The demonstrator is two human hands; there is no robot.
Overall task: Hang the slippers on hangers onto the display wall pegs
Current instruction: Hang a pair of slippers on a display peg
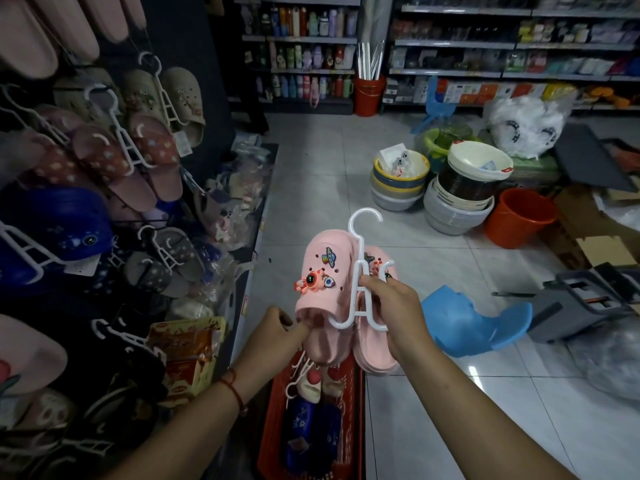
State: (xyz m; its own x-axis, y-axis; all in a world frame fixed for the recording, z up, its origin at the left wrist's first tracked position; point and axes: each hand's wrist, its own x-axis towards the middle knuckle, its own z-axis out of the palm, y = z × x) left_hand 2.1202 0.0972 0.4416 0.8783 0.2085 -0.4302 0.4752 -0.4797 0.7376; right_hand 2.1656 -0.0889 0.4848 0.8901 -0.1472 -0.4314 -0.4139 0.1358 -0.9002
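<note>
A pair of pink slippers (320,282) with astronaut and UFO charms hangs on a white plastic hanger (360,271) in mid-air over the aisle. My right hand (394,303) grips the hanger's middle and the right slipper. My left hand (277,329) pinches the lower edge of the left slipper. The hanger's hook (363,220) points up, free. The display wall (104,168) on the left carries several hung pairs: brown, beige, blue and grey.
A red basket (273,410) with more slippers, blue and beige, stands below my hands. On the floor to the right are stacked basins (398,181), an orange bucket (516,220), a blue plastic piece (474,323), cardboard and a grey stool (588,299). Store shelves line the back.
</note>
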